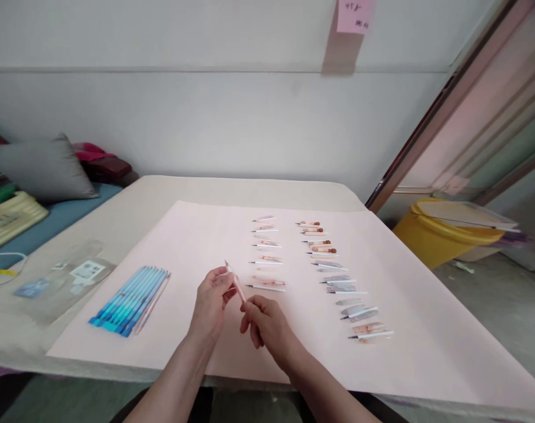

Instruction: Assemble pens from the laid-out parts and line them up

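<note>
Between my two hands is a slim, pale pink pen [237,284], tilted with its tip pointing up and away. My left hand [212,296] pinches it near the tip end, thumb and fingers closed around the barrel. At the lower end, my right hand [267,326] grips it between thumb and fingers. Just right of the hands lies a white refill with a dark tip [267,287], beside pinkish pen parts. To the left, blue pens [130,296] lie side by side in a fan, with a pinkish pen [153,304] along their right edge.
Two columns of pen parts and refills [266,259] [333,279] run up the pink sheet [206,235]. Clear plastic bags [80,279] lie at the left. A grey pillow [42,167] sits beyond them; a yellow bin [444,235] stands right of the table.
</note>
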A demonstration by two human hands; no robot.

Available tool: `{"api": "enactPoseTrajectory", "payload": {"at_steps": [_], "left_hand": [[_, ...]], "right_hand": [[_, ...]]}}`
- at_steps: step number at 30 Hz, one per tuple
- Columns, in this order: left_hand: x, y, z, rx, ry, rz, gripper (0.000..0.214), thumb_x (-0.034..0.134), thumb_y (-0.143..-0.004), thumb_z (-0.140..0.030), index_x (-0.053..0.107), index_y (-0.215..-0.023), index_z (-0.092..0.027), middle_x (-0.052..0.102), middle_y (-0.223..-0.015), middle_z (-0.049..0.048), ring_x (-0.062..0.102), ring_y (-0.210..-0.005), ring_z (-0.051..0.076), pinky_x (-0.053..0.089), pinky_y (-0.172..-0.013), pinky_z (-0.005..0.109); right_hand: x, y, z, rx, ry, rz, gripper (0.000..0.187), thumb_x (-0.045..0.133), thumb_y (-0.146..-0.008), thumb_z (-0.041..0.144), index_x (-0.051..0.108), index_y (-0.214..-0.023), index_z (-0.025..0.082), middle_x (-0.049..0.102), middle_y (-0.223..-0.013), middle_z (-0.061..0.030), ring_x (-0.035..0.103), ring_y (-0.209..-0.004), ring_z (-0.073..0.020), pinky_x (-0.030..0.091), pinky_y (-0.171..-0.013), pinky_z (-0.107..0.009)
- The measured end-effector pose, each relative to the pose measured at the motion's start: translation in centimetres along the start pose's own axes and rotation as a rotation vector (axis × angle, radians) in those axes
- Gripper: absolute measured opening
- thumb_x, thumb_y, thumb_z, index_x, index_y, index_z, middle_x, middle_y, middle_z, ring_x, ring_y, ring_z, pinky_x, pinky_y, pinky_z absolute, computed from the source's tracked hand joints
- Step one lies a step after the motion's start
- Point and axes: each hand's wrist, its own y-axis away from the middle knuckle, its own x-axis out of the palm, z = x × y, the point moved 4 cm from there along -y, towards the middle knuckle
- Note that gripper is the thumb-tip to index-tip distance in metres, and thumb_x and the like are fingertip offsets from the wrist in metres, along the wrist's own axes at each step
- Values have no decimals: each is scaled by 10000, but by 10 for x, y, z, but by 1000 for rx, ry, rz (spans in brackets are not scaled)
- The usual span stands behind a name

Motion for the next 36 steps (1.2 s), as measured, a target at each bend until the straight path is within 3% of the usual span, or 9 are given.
{"api": "enactPoseTrajectory", "payload": {"at_steps": [2,8,13,17,21,23,27,30,36], "left_hand": [[0,1,0,7,-23,7,327,698,-660,-259,559,-934,-146,594,-729,7,543,-660,91,451,-674,246],[-1,2,1,-11,6,17,351,698,-646,-227,548,-954,-150,610,-729,19,551,-654,97,450,-661,242],[-4,-4,1,-24,-128,49,297,671,-656,-250,557,-915,-159,584,-690,1,532,-620,104,435,-635,250],[-23,-21,-19,89,-767,40,197,616,-674,-214,593,-869,-196,537,-607,-22,521,-595,143,403,-611,274],[-61,-36,-47,152,-1612,-168,235,441,-765,-118,604,-906,-212,624,-842,69,574,-798,206,374,-665,306],[-79,-40,-56,74,-1804,-222,282,358,-815,-123,587,-958,-204,627,-930,104,582,-855,224,374,-671,317],[-96,-41,-71,13,-1852,-286,286,306,-869,-239,573,-953,-181,617,-964,136,578,-904,269,384,-668,345],[-85,-38,-68,20,-1881,-282,293,297,-874,-243,558,-974,-157,599,-984,156,568,-929,278,388,-679,353],[-29,-20,-17,114,-1876,-5,255,369,-810,-94,563,-925,-212,590,-953,76,569,-871,194,379,-675,293]], "right_hand": [[0,0,0,-9,43,-9,198,482,-827,333,528,-761,152,583,-548,20,376,-288,-45,202,-320,-188],[3,2,-6,74,-227,129,273,453,-839,395,547,-818,139,604,-587,-9,319,-302,-27,137,-339,-194],[0,-2,-10,69,23,46,251,444,-826,369,544,-795,142,644,-702,-40,411,-333,-42,237,-341,-186],[-8,-6,-11,-18,260,-74,227,461,-804,349,567,-862,157,636,-796,-30,470,-380,-52,317,-363,-189],[-13,-7,-11,-30,293,-92,250,475,-786,367,581,-884,162,629,-781,-23,487,-391,-70,333,-364,-205],[-15,-7,-9,-14,294,-91,256,484,-771,366,582,-887,160,630,-782,-25,492,-394,-76,337,-367,-212],[-16,-6,-4,6,278,-87,264,500,-762,371,576,-897,158,637,-808,-34,495,-409,-80,339,-382,-216],[-20,-4,4,2,248,-112,279,516,-754,393,581,-886,156,642,-807,-42,487,-417,-83,331,-386,-219],[-50,-1,29,-39,222,-255,297,569,-724,399,617,-888,157,657,-786,-53,468,-448,-99,339,-415,-240]]}}
